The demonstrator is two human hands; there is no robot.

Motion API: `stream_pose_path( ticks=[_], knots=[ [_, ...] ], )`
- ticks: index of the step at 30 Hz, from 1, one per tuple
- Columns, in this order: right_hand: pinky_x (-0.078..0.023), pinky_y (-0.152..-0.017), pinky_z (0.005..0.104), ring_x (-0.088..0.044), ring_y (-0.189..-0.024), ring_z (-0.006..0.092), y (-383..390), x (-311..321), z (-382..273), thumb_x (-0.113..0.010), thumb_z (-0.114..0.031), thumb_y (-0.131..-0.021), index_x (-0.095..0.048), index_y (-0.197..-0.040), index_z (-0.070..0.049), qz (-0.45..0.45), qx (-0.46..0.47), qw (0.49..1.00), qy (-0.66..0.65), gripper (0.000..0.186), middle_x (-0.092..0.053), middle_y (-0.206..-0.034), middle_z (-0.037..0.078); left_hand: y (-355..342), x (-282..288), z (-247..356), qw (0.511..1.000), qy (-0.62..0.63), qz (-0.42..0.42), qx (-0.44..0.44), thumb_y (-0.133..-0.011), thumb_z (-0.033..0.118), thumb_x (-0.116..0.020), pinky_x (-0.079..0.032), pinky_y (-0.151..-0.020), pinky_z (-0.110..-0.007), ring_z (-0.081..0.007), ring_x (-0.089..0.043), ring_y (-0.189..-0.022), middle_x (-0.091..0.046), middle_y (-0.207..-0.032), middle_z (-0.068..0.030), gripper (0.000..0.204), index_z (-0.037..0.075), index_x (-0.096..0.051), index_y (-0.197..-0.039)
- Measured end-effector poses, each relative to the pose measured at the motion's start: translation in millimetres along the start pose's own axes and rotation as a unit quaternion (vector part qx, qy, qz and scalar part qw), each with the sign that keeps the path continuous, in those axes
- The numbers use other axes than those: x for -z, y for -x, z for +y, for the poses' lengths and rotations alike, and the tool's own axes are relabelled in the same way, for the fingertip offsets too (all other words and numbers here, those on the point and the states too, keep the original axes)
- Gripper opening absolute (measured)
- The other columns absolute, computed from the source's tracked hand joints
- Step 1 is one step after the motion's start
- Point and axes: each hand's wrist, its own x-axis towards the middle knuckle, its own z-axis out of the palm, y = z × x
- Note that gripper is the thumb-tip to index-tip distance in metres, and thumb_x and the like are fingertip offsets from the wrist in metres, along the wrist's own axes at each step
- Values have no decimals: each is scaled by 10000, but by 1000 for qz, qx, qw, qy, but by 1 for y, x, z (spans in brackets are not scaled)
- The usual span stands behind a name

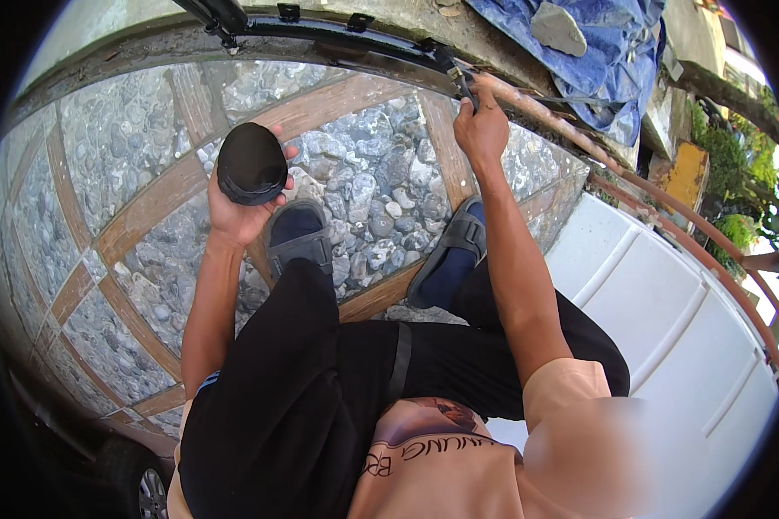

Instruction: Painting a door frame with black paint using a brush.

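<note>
My left hand (pixel 234 218) is wrapped round a round black pot (pixel 251 163), held over the paving to the left of my knees. Its inside looks dark, and I cannot make out what it contains. My right hand (pixel 481 131) stretches forward and grips a paintbrush (pixel 459 80) by its dark handle. The brush's tip meets the right part of a long, glossy black metal bar (pixel 346 36) with small brackets on it. Most of the handle is hidden in my fingers.
A rusty pipe (pixel 545 121) runs on rightward from the bar. Beyond it lies a crumpled blue tarp (pixel 610 65) with a grey stone (pixel 558 28) on top. A white ridged panel (pixel 658 303) is at my right. A car wheel (pixel 147 489) shows at lower left.
</note>
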Motion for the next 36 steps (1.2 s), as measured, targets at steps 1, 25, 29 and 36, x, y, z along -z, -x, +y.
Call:
stream_pose_path(
  ticks=[1, 25, 29, 36],
  knots=[
    [-496, -738, 500, -652, -868, 410, 4, -1, -2, -590, -166, -883, -622, -1064, -92, 9, 38, 999, -12, 198, -683, -947, 187, 1, 0, 0, 1000, 2, 4, 0, -985, 424, -409, -609, -635, -320, -296, -645, -860, -573, -1258, -230, 651, 13, -313, -1481],
    [-490, -886, 470, -644, -996, 427, -33, -9, -11, -539, -284, -915, -708, -1045, -55, -133, -58, 989, -10, 312, -690, -1020, 240, 8, 8, 1, 999, 42, 28, -7, -985, 534, -356, -627, -635, -377, -331, -673, -868, -563, -1261, -250, 721, 11, -312, -1481],
    [-490, -893, 479, -643, -1003, 432, -41, -3, 1, -531, -280, -912, -701, -1060, -48, -108, -74, 991, 19, 323, -685, -1035, 251, 3, -7, -2, 998, 17, 55, -9, -992, 456, -373, -594, -579, -319, -283, -666, -803, -610, -1211, -206, 638, 23, -356, -1460],
    [-496, -895, 486, -645, -1011, 428, -53, 19, -2, -521, -253, -875, -706, -1076, -48, -130, -52, 988, 70, 342, -681, -1042, 259, 5, 5, -1, 1000, 25, 19, 0, -988, 534, -338, -622, -628, -364, -320, -674, -867, -573, -1248, -235, 710, 17, -330, -1474]
  ],
)
